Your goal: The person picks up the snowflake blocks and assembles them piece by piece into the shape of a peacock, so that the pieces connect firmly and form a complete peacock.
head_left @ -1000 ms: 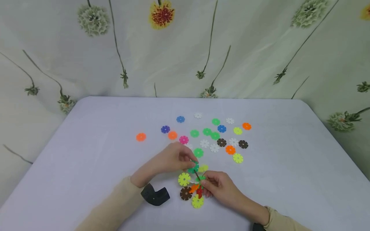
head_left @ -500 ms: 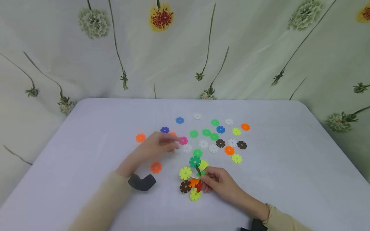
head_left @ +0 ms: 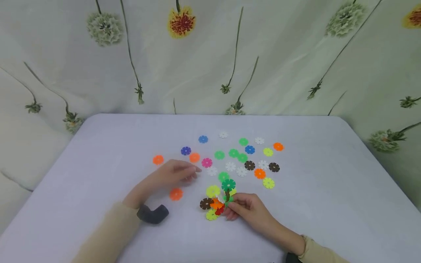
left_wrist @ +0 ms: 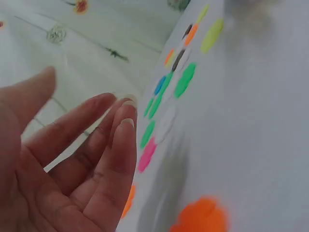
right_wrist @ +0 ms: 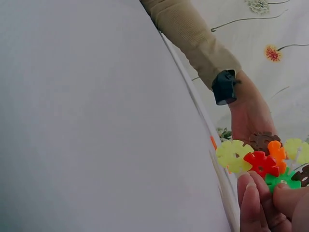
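place: tabletop setup; room type unclear; signs: white table (head_left: pixel 329 204); flower-print cloth (head_left: pixel 283 54) behind

Joined discs (head_left: pixel 216 204): yellow, green, brown, orange, red, white
Loose discs (head_left: pixel 234 153): orange, blue, purple, pink, green, white, yellow, brown
Your sleeves (head_left: pixel 110 230): beige
Your table (head_left: pixel 315 182): pale lilac
Cloth (head_left: pixel 197 76) facing you: off-white, flower-printed

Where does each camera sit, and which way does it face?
Head: worn there, facing forward and down at the table; left hand and right hand show.
Left wrist: worn there, facing the loose discs; left hand shows.
Right wrist: worn there, facing the joined discs; right hand, left hand and left sleeve show.
Head and right wrist share the joined discs.
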`<action>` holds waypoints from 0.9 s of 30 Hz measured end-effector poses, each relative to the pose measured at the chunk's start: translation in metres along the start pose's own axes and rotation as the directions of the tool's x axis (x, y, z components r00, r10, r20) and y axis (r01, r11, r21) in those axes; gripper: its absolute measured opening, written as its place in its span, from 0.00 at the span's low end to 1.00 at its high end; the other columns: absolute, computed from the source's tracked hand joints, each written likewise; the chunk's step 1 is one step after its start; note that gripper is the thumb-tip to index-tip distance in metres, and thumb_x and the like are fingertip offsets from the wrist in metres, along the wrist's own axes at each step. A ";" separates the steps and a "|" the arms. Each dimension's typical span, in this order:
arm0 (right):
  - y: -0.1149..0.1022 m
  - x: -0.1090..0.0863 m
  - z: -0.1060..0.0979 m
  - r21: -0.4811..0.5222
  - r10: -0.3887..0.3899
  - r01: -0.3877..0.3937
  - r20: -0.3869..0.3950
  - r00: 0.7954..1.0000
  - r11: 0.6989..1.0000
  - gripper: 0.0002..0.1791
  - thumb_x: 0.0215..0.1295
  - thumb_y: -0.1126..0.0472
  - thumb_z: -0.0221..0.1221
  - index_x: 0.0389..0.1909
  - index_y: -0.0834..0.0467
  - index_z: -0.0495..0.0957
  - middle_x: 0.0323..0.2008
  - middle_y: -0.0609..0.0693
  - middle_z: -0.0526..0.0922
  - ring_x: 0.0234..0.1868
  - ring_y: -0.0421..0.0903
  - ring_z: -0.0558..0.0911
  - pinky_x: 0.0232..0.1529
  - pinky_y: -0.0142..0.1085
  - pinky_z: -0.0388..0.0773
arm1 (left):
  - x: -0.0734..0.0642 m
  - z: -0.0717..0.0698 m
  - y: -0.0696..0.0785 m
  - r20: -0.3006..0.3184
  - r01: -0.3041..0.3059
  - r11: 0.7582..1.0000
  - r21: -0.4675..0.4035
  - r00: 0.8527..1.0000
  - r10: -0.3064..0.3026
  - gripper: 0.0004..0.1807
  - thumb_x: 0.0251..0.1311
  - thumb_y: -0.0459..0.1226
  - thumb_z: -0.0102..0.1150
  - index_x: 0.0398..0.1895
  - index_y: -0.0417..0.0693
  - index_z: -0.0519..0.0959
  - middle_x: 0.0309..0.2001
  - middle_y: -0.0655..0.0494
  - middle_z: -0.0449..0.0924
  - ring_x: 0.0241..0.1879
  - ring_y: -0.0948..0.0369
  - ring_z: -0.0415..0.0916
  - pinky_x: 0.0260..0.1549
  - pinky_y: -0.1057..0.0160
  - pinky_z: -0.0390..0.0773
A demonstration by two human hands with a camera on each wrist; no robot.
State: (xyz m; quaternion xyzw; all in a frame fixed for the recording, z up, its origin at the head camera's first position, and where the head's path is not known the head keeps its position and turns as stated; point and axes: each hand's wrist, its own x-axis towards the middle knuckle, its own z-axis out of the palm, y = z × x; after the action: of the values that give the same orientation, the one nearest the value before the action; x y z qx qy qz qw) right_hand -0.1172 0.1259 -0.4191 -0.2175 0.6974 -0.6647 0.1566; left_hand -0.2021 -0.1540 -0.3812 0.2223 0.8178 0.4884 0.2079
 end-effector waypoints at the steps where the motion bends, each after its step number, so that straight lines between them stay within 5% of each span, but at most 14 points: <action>1: 0.000 0.000 0.001 0.009 -0.005 0.005 0.003 1.000 1.000 0.08 0.67 0.68 0.53 0.37 0.72 0.77 0.31 0.60 0.83 0.30 0.50 0.83 0.33 0.41 0.80 | -0.002 0.007 0.002 0.032 -0.028 0.999 -0.035 0.999 0.029 0.17 0.66 0.42 0.53 0.54 0.44 0.77 0.44 0.52 0.80 0.44 0.55 0.76 0.44 0.59 0.76; 6: 0.001 0.002 0.004 0.033 -0.027 0.027 -0.004 1.000 0.999 0.08 0.66 0.69 0.54 0.36 0.72 0.77 0.31 0.61 0.83 0.29 0.50 0.84 0.32 0.42 0.80 | -0.011 0.047 0.012 0.106 -0.106 0.977 -0.183 0.986 0.126 0.26 0.65 0.42 0.54 0.63 0.40 0.67 0.56 0.49 0.73 0.54 0.54 0.71 0.50 0.57 0.72; 11: -0.003 0.006 0.006 0.052 -0.008 0.011 -0.059 0.998 0.999 0.08 0.65 0.69 0.55 0.34 0.73 0.77 0.29 0.62 0.83 0.27 0.49 0.84 0.30 0.42 0.81 | -0.013 0.078 0.021 -0.040 -0.093 0.950 -0.298 0.996 0.085 0.21 0.57 0.39 0.64 0.51 0.39 0.74 0.44 0.50 0.77 0.38 0.57 0.77 0.39 0.62 0.78; 15: -0.005 0.008 0.005 0.047 0.056 -0.052 -0.078 0.995 0.998 0.09 0.64 0.67 0.57 0.34 0.73 0.77 0.28 0.62 0.83 0.26 0.46 0.83 0.29 0.40 0.81 | -0.013 0.087 0.019 -0.136 -0.070 0.943 -0.324 0.990 0.026 0.14 0.57 0.40 0.64 0.41 0.40 0.76 0.32 0.52 0.77 0.29 0.60 0.73 0.30 0.66 0.76; 18: -0.006 0.011 -0.001 -0.020 0.089 -0.092 -0.105 0.990 0.996 0.10 0.63 0.66 0.58 0.37 0.71 0.78 0.28 0.60 0.83 0.22 0.44 0.80 0.25 0.36 0.79 | -0.017 0.082 0.015 -0.126 0.006 0.920 -0.392 0.990 -0.060 0.17 0.57 0.44 0.64 0.41 0.41 0.76 0.30 0.52 0.75 0.29 0.60 0.72 0.31 0.66 0.74; 20: -0.008 0.016 -0.007 -0.139 0.079 -0.101 -0.161 0.984 0.985 0.09 0.62 0.65 0.60 0.39 0.68 0.79 0.27 0.56 0.82 0.20 0.43 0.77 0.22 0.33 0.76 | -0.020 0.078 0.013 -0.100 0.061 0.883 -0.466 0.988 -0.121 0.19 0.57 0.46 0.63 0.42 0.40 0.75 0.30 0.51 0.75 0.30 0.59 0.71 0.33 0.66 0.73; 23: -0.013 0.025 -0.015 -0.423 0.012 -0.102 -0.210 0.978 0.900 0.10 0.58 0.64 0.64 0.40 0.62 0.80 0.26 0.47 0.77 0.22 0.41 0.73 0.22 0.30 0.72 | -0.022 0.073 0.011 -0.060 0.118 0.796 -0.594 0.980 -0.190 0.21 0.58 0.45 0.63 0.44 0.37 0.72 0.30 0.52 0.74 0.30 0.60 0.70 0.33 0.65 0.72; 26: -0.017 0.032 -0.017 -0.689 -0.042 -0.072 -0.147 0.988 0.721 0.13 0.53 0.61 0.68 0.39 0.57 0.78 0.28 0.43 0.71 0.27 0.40 0.71 0.26 0.31 0.71 | -0.022 0.072 0.011 -0.024 0.137 0.700 -0.700 0.976 -0.215 0.21 0.58 0.43 0.62 0.45 0.35 0.70 0.32 0.53 0.73 0.32 0.60 0.69 0.33 0.65 0.71; 27: -0.018 0.033 -0.017 -0.733 -0.045 -0.056 -0.118 0.992 0.678 0.14 0.51 0.61 0.69 0.38 0.57 0.77 0.28 0.42 0.70 0.28 0.40 0.70 0.28 0.31 0.71 | -0.022 0.071 0.011 -0.016 0.141 0.690 -0.710 0.976 -0.215 0.21 0.58 0.43 0.62 0.45 0.36 0.70 0.32 0.53 0.72 0.32 0.61 0.69 0.33 0.66 0.70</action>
State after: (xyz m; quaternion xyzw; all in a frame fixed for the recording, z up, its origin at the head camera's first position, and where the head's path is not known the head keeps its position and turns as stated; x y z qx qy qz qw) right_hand -0.1521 0.1231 -0.3976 -0.2177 0.9145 -0.3408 0.0138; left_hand -0.1431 -0.1110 -0.3997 0.0216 0.5963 0.7510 0.2829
